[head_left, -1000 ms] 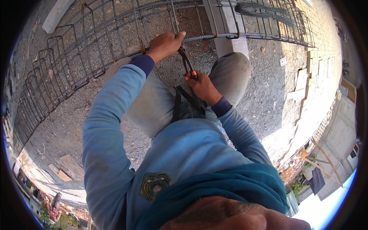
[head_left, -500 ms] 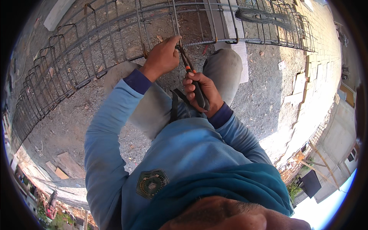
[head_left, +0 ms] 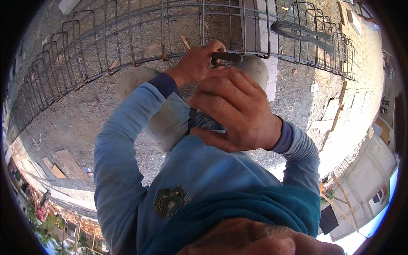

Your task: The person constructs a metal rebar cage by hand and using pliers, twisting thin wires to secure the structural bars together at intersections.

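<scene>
Beside the near bar of a rebar cage (head_left: 165, 55), my left hand (head_left: 197, 61) is closed around the pincers. A dark handle of the pincers (head_left: 227, 56) sticks out to the right from that hand; their jaws are hidden. My right hand (head_left: 238, 108) is raised close in front of my chest, empty as far as I see, with fingers bent and apart and the thumb held away. It covers part of my knees. Around the cage's long bars run thin square stirrups.
A coil of thin tie wire (head_left: 297, 32) lies on the cage at the right. A pale board (head_left: 267, 38) passes under the cage. Paving blocks (head_left: 357, 93) edge the gravel ground on the right. Wood scraps (head_left: 70, 163) lie at the lower left.
My right hand has let go of the pincers and come up toward me, opening. The pincers now point sideways at my left hand, which has moved slightly right.
</scene>
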Available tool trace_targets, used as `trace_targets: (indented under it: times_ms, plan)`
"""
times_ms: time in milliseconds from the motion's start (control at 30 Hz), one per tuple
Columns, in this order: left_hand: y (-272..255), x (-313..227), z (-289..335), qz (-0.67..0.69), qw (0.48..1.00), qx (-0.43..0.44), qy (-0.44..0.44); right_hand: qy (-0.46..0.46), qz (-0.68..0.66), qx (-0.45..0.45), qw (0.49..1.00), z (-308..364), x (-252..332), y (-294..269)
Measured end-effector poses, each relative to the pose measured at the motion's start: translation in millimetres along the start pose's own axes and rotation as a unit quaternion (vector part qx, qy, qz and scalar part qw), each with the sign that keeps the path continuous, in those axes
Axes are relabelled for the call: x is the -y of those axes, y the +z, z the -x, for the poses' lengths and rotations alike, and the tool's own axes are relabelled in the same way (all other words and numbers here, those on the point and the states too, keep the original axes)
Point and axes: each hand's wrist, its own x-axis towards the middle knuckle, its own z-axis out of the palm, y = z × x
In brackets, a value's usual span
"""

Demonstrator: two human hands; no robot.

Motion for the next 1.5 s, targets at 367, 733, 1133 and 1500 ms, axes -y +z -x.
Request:
trace_targets:
  times_ms: [367, 733, 1133, 1500]
  plan:
    - [-57, 49, -43, 0.116, 0.987, 0.111, -0.003, -0.021, 0.675, 0.299, 0.674, -108, -99, -84]
    - [-78, 45, 13, 0.252, 0.877, -0.408, -0.029, 0.634, -0.041, 0.174, 0.753, 53, -86, -48]
    - [81, 1, 60, -0.25, 0.952, -0.176, 0.031, 0.651, -0.312, 0.163, 0.672, 41, -81, -25]
    - [83, 26, -3, -0.133, 0.939, -0.286, 0.138, 0.169, 0.529, 0.337, 0.76, -6, -18, -38]
